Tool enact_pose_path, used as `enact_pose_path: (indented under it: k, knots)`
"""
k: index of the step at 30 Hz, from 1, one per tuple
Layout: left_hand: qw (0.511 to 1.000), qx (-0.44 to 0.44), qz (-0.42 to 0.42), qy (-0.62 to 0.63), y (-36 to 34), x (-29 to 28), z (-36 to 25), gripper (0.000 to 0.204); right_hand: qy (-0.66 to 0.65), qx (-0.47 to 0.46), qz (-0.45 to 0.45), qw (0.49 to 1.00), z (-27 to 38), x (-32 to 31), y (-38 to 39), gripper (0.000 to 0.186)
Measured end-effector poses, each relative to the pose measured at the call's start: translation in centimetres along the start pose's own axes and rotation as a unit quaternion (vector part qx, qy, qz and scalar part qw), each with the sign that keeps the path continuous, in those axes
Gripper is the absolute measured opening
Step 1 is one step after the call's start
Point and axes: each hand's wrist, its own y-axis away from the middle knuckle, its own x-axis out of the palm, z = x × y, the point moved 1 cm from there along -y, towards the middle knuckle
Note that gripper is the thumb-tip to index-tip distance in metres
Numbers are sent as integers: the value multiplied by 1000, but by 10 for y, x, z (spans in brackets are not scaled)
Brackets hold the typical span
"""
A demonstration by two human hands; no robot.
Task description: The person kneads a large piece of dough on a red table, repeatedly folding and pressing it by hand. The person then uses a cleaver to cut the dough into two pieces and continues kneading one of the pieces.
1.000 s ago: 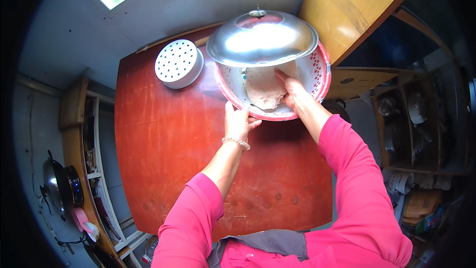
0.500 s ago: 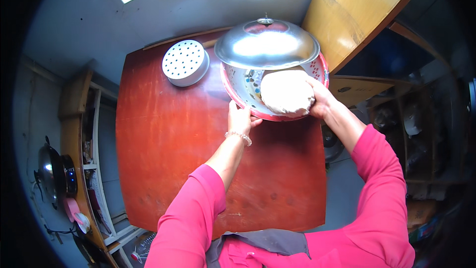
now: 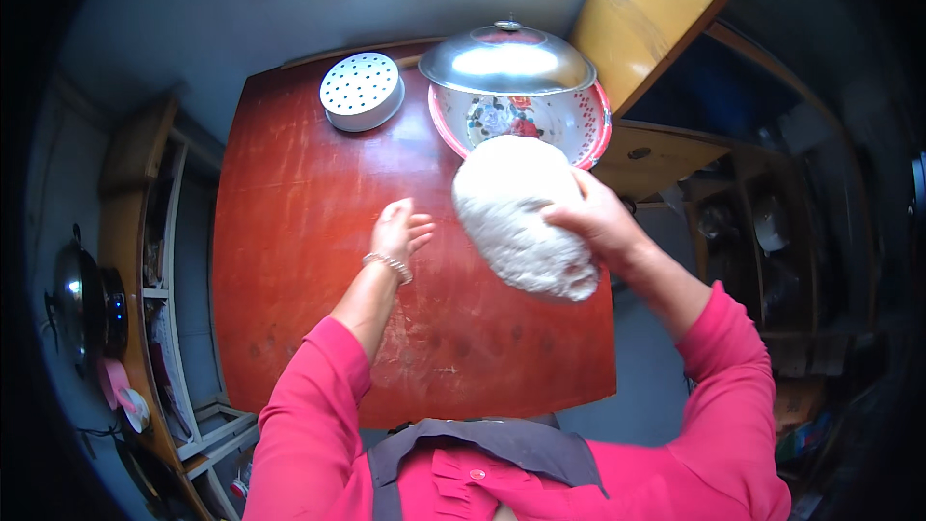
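Note:
A big, soft lump of white dough (image 3: 521, 217) is gripped at its right side by my right hand (image 3: 603, 219), thumb on top. It is held in front of the enamel basin (image 3: 606, 140), overlapping the near rim in view. That basin is white inside with painted flowers and a red rim. A domed steel lid (image 3: 508, 68) rests tilted over its far part. My left hand (image 3: 400, 230), with a beaded bracelet at the wrist, is over the reddish-brown table (image 3: 309, 260), fingers apart and holding nothing.
A round white container with a perforated top (image 3: 361, 87) stands at the back of the table, left of the basin. Yellow wooden panelling (image 3: 666, 10) rises beside the basin. Shelving (image 3: 159, 309) lines the left side, and a dark pan (image 3: 77, 304) is beyond it.
The dough has come out of the basin toward me in my right hand, baring the painted bottom. My left hand has let go of the basin's rim and moved left.

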Motion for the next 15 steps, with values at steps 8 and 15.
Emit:
enact_pose_path:
  k: [8, 15]
  knots:
    - [975, 112, -189, 23, 41, -156, -9, 29, 575, -474, 15, 666, -133, 131, -30, 59]
    - [955, 224, -157, -117, 59, -136, -17, 18, 496, -484, 17, 720, -216, 121, -26, 52]
